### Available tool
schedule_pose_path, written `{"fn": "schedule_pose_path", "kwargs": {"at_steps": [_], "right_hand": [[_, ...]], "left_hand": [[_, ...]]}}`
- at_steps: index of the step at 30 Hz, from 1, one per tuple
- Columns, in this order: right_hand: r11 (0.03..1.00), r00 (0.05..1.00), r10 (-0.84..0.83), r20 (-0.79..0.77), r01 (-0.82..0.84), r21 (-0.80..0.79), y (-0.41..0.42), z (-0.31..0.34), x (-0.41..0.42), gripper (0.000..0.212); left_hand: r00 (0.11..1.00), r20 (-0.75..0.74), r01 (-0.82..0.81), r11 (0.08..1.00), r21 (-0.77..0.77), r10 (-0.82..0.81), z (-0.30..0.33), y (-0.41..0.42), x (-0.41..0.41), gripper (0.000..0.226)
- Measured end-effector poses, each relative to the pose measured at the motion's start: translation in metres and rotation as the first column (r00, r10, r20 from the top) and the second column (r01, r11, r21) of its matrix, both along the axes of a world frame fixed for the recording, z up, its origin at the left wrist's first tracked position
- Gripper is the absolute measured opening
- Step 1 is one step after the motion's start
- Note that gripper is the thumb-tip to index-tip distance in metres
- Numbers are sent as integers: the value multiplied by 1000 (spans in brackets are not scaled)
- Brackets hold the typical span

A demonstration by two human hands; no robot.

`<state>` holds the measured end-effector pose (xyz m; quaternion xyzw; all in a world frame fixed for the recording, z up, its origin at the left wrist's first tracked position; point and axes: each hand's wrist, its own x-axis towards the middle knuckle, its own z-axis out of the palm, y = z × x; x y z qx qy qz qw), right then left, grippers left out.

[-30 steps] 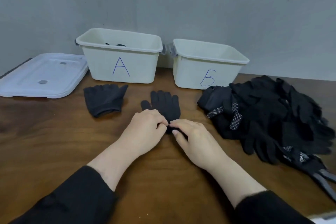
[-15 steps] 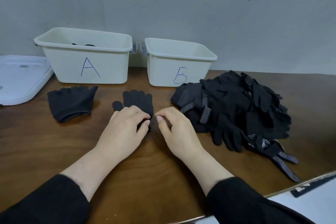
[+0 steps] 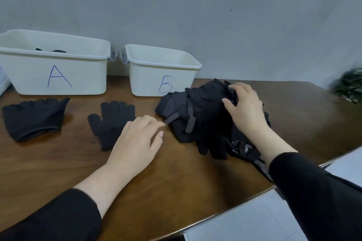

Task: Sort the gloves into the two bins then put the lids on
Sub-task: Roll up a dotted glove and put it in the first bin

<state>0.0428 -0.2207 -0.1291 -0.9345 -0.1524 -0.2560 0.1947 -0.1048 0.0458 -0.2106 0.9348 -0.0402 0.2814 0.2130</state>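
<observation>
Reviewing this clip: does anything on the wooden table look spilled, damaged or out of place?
Nothing stands out. The white plastic bins marked A and B stand upright, two black knit gloves lie flat before them, and the right hand reaches into the heap of black gloves, unsorted as the task expects.

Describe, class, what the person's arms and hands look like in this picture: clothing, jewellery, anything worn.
Both arms wear long black sleeves of plain, soft-looking fabric ending above the wrists, which are bare. The left hand and right hand are bare too: no gloves, and no rings, watch or bracelet are visible. One fingernail on the left hand looks short and unpainted.
</observation>
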Motion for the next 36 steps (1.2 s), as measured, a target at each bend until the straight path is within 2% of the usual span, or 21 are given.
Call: {"fn": "schedule_pose_path", "kwargs": {"at_steps": [4, 7, 9, 11, 15, 18, 22, 25, 27, 30, 31, 33, 36], "right_hand": [[992, 981, -93, -169, 106, 71, -22, 16, 25, 58], [989, 967, -55, -248, 86, 116, -19, 25, 35, 64], [995, 964, -56, -259, 77, 70, -13, 27, 42, 66], [995, 961, -85, -265, 93, 21, -8, 28, 50, 61], [992, 957, -122, -264, 115, -43, -4, 21, 66, 26], [990, 967, -106, -233, 124, 62, -7, 20, 72, 27], [950, 993, -91, -79, 110, 294, -8, 48, 72, 30], [865, 1000, 3, -23, 9, 502, -2, 79, 65, 32], [732, 991, 117, -66, -41, 680, 4, 94, 58, 28], [525, 893, 426, -147, -113, 843, 18, 106, 42, 19], [489, 846, 506, -169, -119, 864, 24, 108, 34, 17], [475, 748, 625, -222, -139, 869, 36, 108, 19, 20], [509, 602, 733, -318, -174, 843, 65, 98, -12, 25]], "left_hand": [[1000, 19, 16, 1000, 11, -16, -2, -6, 4, 25], [1000, 11, 9, 999, 37, -9, -1, -7, 6, 27], [1000, 9, 3, 999, 36, -3, 1, -8, 6, 27], [1000, 4, -6, 1000, 29, 6, 2, -8, 6, 27], [1000, -2, -26, 999, 25, 26, 2, -5, 4, 27], [1000, 1, -31, 999, 13, 31, 2, -4, 5, 25], [1000, 0, -30, 1000, -6, 30, 1, -2, 7, 25], [1000, 3, -25, 999, -47, 25, 2, -2, 7, 26], [1000, -1, -25, 994, -110, 25, 3, -1, 6, 26], [1000, 16, 1, 971, -239, 3, 6, 1, 1, 28], [1000, 24, 9, 952, -305, -1, 8, 2, -1, 29], [999, 41, 31, 886, -463, -13, 13, 3, -7, 30], [995, 39, 96, 726, -681, -95, 22, 6, -15, 37]]}}
